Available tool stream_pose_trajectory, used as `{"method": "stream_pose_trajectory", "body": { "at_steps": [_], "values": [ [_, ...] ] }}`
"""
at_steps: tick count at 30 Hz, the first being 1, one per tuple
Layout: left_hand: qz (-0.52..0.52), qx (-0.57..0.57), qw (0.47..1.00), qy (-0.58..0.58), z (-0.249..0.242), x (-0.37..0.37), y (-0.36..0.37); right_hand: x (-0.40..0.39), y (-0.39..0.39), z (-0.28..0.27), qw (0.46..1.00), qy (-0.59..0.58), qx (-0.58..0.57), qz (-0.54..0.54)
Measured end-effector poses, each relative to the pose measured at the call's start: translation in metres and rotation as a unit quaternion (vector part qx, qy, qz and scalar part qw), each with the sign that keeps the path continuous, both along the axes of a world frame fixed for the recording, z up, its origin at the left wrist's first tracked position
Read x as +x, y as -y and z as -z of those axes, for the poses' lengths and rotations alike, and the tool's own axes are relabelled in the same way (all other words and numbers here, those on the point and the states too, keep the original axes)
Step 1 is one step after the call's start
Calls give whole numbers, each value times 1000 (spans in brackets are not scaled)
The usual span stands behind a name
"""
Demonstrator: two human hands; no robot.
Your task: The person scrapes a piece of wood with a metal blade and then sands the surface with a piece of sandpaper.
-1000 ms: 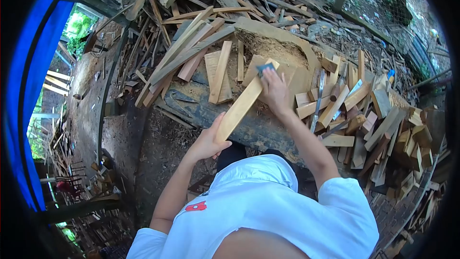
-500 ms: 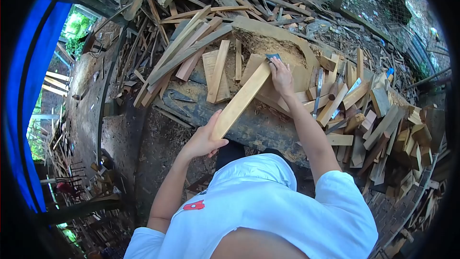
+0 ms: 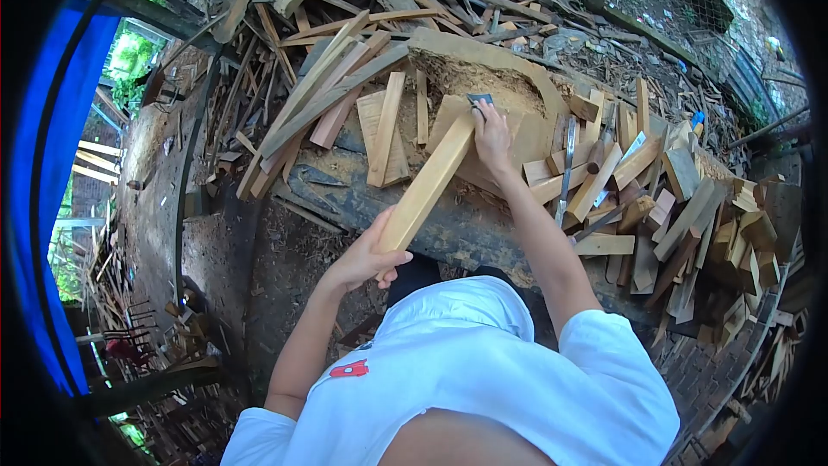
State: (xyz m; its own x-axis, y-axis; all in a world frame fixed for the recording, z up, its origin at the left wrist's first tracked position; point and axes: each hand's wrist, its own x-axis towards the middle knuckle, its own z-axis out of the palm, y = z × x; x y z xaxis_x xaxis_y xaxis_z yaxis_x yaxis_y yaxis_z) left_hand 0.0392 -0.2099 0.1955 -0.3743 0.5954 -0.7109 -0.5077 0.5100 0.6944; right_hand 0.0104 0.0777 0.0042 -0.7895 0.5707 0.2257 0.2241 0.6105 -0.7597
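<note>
Across the tabletop's (image 3: 461, 229) near edge slanted the board (image 3: 429, 185), left hand (image 3: 371, 257) clamped on one end, right hand (image 3: 492, 134) gripping a pad (image 3: 479, 98) by the other. Sanding seemed underway; another stroke called for steady support.

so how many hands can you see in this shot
2: the left hand grips the near end of the wooden bar, and the right hand is at its far end with a small dark sheet. No others show.

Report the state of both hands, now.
Left hand: closed around the near end of a long, pale, rectangular wooden bar.
Right hand: holding a small, flat, blue-grey sheet at the bar's far end.
</note>
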Motion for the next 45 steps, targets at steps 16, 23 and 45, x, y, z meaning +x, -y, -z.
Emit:
{"method": "stream_pose_trajectory", "body": {
  "at_steps": [16,23,45],
  "values": [
    [-62,34,993,95,8,-4,9,-2,30,-11,998,-16,-41,35],
    [-105,71,969,211,15,-6,13,6,26,-17,999,-30,-9,-26],
    [-150,112,946,263,28,-11,23,18,37,-41,995,-1,69,-68]
  ]
}}
